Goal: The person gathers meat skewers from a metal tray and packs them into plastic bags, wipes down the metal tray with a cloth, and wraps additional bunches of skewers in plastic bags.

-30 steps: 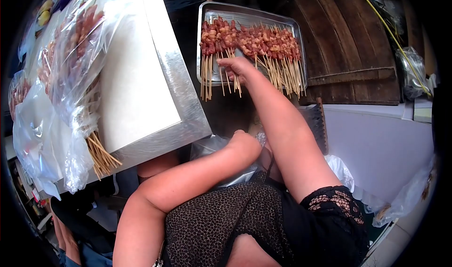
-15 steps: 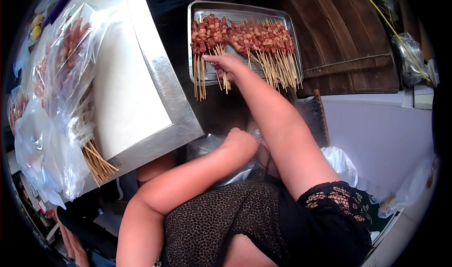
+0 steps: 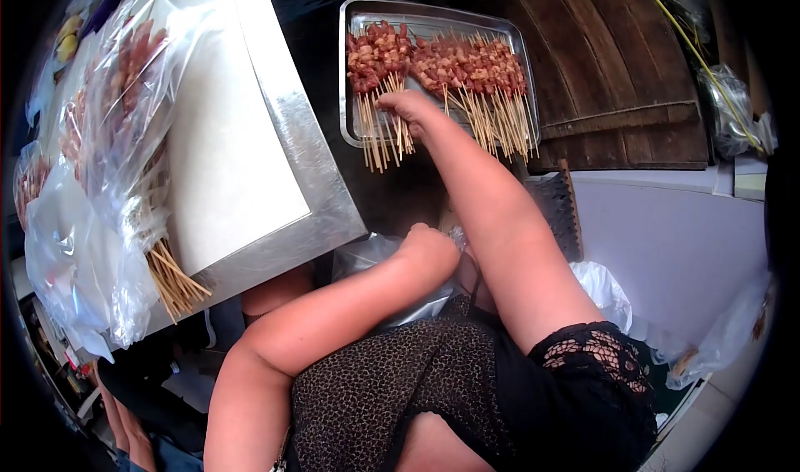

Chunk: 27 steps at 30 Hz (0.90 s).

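Note:
On a metal tray [image 3: 346, 76] lie two groups of meat skewers, their bare sticks pointing toward me. My right hand [image 3: 406, 112] is at the sticks of the left group of skewers [image 3: 379, 59], with its thumb over them and its fingers closed round some of them. The right group of skewers [image 3: 479, 68] lies beside it, untouched. Lower down, my left hand [image 3: 429, 247] is curled near a clear plastic bag [image 3: 367, 255]; its fingertips are hidden, and so is whatever they may hold.
A white table with a metal edge [image 3: 321, 180] stands at the left, bearing bagged skewers [image 3: 133, 80] with sticks sticking out. Brown wooden boards [image 3: 608, 64] are at the upper right, above a pale panel [image 3: 667, 230]. Another person's arm [image 3: 125, 422] shows at the lower left.
My right hand has closed in on the left group's sticks, which now sit closer together. The view has shifted slightly. My left hand stays in about the same place.

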### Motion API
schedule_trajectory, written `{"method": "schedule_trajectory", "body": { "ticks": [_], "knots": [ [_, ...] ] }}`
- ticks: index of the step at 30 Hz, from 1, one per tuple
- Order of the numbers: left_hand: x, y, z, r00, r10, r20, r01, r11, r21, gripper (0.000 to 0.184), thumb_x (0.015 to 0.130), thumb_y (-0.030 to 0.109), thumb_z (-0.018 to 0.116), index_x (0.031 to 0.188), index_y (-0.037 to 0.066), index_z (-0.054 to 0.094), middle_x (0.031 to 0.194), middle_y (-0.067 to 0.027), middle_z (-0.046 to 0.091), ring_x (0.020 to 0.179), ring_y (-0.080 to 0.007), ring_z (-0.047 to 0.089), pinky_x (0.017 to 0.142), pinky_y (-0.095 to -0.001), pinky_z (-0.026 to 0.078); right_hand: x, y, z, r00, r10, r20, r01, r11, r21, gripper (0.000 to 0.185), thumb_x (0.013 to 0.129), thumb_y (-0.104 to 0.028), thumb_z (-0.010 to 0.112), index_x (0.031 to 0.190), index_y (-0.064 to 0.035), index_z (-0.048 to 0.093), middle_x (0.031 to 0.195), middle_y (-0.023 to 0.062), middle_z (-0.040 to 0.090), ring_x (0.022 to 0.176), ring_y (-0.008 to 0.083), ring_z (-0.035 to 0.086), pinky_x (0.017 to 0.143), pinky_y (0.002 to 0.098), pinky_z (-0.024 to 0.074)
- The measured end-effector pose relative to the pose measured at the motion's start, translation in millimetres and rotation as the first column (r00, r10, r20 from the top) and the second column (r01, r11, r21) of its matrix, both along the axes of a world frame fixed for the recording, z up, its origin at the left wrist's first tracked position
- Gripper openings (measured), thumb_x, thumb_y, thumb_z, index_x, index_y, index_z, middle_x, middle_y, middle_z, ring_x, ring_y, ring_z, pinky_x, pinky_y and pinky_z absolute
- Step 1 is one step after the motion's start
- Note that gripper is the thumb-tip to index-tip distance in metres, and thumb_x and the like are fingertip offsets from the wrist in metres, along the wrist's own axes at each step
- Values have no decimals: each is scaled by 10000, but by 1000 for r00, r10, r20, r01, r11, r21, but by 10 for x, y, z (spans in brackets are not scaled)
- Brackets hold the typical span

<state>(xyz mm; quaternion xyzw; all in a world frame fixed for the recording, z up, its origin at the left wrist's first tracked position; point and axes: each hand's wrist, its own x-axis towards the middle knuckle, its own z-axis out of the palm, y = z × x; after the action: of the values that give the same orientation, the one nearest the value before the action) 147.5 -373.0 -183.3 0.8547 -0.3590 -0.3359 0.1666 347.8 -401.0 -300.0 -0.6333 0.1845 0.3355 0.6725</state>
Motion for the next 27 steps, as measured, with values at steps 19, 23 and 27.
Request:
{"method": "schedule_trajectory", "body": {
  "ticks": [19,23,27],
  "knots": [
    [11,-4,-2,1000,-17,-2,17,1000,-7,167,745,87,539,833,23,665,876,-141,652,824,-261,632,723,-358,448,26,-152,57,973,229,-29,-231,958,-173,173,796,-136,591,669,-19,590,556,57,545,411,142,488,353,269,381],
    [14,-6,13,1000,-18,-1,18,1000,-8,169,747,87,537,837,22,665,883,-144,651,826,-263,632,728,-359,449,65,-243,-75,963,258,-82,-262,964,-40,198,867,-170,549,715,-44,567,561,37,535,431,122,482,378,250,399],
    [10,-18,8,1000,4,-15,-4,1000,-9,174,751,94,534,840,24,666,893,-146,652,829,-265,632,733,-362,451,65,-290,-39,973,186,-139,-178,982,68,180,890,-210,555,789,-60,551,602,11,529,470,101,483,390,244,416]
  ]
}}
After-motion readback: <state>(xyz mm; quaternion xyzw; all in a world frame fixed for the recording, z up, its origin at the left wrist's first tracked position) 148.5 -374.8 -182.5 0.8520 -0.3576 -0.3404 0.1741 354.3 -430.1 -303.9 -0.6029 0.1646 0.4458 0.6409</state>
